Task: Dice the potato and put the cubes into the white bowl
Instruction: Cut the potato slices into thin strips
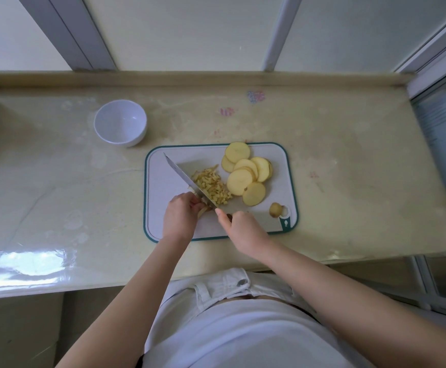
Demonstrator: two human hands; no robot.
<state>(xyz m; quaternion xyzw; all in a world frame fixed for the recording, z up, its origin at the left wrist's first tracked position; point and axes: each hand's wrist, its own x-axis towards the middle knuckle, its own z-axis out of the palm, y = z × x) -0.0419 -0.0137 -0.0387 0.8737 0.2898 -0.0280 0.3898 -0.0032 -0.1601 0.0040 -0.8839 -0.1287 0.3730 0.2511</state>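
Bare forearms reach out from a white-clad torso at the bottom of the head view toward the cutting board [163, 224], which lies on the pale counter [349, 168]. The right hand [243, 229] is wrapped round the handle of the knife [187, 180], with 1 finger set forward at the base of the blade. The blade slants away to the upper left across the board, its heel down by the hands. The left hand [180, 216] has its fingers curled, pinning a small bunch of potato strips [203, 209] just beside the blade; most of that bunch is hidden under the fingers and the knife.

On the far side of the blade, touching it, sits a heap of small potato cubes [214, 188]. To the right of the heap, roughly 7 round potato slices [245, 172] overlap in a loose fan, not yet cut into strips. A stubby potato end [275, 209] rests near the board's right corner, beside its hanging hole.

The white bowl [121, 123] stands on the counter beyond the board's upper-left corner, apart from it, and nothing shows inside it.

By my reading the task is under halfway. Slicing looks finished and a first batch is diced, but the fan of rounds is left to cut down, and every cube has yet to be moved into the bowl.
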